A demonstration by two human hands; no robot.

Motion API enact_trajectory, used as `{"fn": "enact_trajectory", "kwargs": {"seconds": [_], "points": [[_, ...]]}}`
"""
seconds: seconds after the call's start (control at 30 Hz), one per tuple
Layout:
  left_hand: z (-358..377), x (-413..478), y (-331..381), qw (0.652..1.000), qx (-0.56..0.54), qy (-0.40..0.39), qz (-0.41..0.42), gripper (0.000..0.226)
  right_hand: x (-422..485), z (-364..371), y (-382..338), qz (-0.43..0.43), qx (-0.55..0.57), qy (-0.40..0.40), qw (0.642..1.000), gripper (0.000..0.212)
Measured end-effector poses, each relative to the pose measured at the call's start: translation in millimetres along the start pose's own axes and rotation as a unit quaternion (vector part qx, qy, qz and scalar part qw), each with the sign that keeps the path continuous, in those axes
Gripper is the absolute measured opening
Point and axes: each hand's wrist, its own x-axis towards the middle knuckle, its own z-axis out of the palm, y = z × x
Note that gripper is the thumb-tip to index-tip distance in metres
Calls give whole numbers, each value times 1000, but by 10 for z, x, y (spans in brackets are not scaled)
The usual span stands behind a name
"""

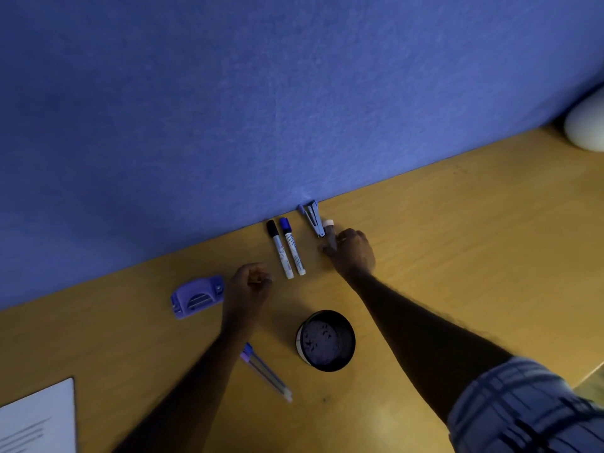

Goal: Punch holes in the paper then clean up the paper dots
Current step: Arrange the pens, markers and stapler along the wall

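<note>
A sheet of printed paper (36,420) lies at the desk's (457,223) near left corner, well apart from the purple hole punch (196,297). Just right of the punch the left hand (248,282) is curled into a fist; I cannot tell whether it holds anything. Then come two pens (266,372), two markers (287,253), a round black tin (326,340) and a small stapler (313,217). The right hand (353,250) grips a white-capped tube (329,225).
</note>
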Motion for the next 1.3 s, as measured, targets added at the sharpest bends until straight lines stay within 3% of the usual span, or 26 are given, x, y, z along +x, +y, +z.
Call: {"fn": "enact_trajectory", "kwargs": {"seconds": [0.33, 0.43, 0.63, 0.83, 1.2, 1.3], "points": [[-85, -59, 1, 1000, 22, 4, -8, 23, -34, -69, -57, -1, -25, -36, 999, 53], [-124, -100, -14, 1000, 23, -8, -3, 24, -53, -117, -58, -45, -49, -58, 996, 61], [-259, -254, -62, 997, 65, -8, 34, 22, -258, -357, -72, 10, 58, -35, 998, 78], [-394, -459, -155, 995, 84, -10, 58, 22, -711, -572, -109, -134, 63, -24, 989, 61], [-769, -854, -421, 994, 107, 16, -3, 24, -1775, -619, -704, -332, 37, -27, 942, 44], [-869, -967, -514, 994, 105, 25, -18, 23, -2114, -464, -792, -353, 40, -98, 930, 32]]}}
